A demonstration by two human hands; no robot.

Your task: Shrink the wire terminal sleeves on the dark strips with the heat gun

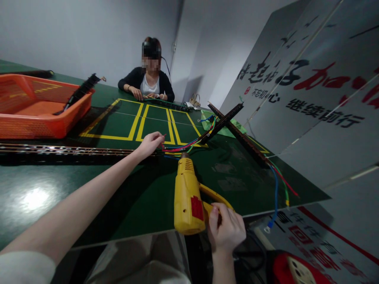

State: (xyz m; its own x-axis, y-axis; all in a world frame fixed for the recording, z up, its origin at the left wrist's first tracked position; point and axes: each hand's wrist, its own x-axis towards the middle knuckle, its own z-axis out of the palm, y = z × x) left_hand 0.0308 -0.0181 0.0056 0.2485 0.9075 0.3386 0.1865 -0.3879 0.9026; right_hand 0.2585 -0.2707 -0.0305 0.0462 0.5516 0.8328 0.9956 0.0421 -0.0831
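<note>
My right hand (226,227) is wrapped round the handle of a yellow heat gun (187,197) with a red patch on its side. Its nozzle points away from me, at a bundle of red, blue and green wires (183,149). My left hand (151,144) is closed in a pinch at the left end of this bundle, with a bit of thin red wire (164,136) showing at the fingertips. Below that hand, a long dark strip with shiny metal lines (68,152) lies along the table. The wires run right to a dark bar (223,123).
An orange basket (44,130) with a black strip in it stands at the left. Another long bar (245,140) with loose wires (276,189) reaches the right table edge. Yellow tape (134,126) marks the green table. Across it sits a person (151,81), hands on a strip.
</note>
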